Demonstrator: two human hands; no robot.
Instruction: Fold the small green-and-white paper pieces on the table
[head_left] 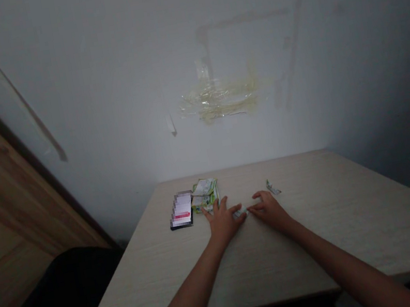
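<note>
Left hand (223, 220): thumb and forefinger narrowed on small pale piece (240, 211), other fingers spread beside packet pile (204, 195). Right hand (271, 210): thumb and forefinger nearly meeting at piece's edge; cannot tell if pinching it. Piece on surface (271, 268), right of pile, nearer viewer. Phone (182, 210) just left of pile; torn scrap (272, 187) right, well apart.
</note>
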